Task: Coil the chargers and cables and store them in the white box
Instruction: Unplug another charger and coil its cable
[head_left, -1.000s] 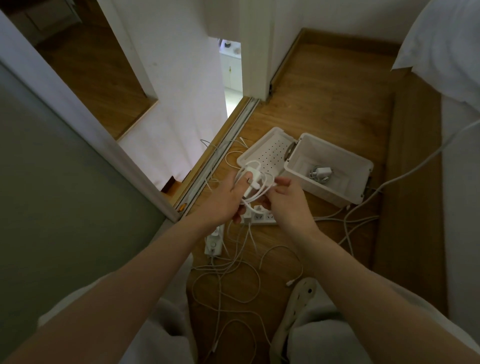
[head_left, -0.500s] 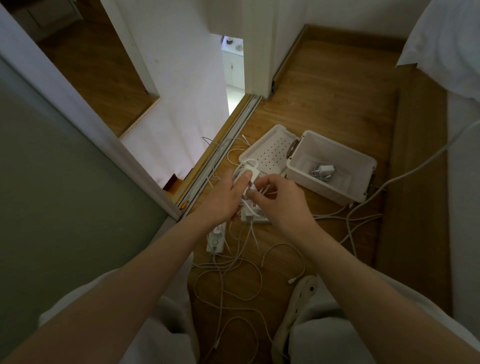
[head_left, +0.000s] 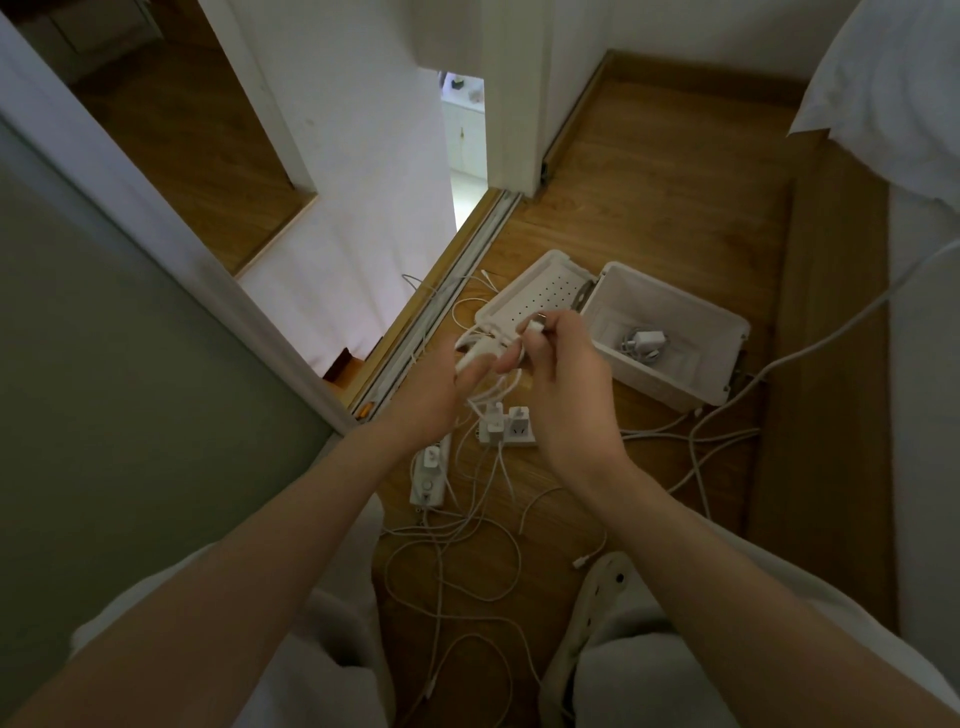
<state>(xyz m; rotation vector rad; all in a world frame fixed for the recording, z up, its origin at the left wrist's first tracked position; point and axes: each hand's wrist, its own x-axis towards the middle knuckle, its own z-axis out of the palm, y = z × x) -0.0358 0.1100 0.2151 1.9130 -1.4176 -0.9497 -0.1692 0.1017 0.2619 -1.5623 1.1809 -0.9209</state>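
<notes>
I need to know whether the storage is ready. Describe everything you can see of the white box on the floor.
The white box is a rectangular, plastic-looking bin standing open on the wooden floor. Its perforated lid lies flat beside its left end. Inside rests one coiled charger with a white adapter. A cable runs past its near right corner.
</notes>
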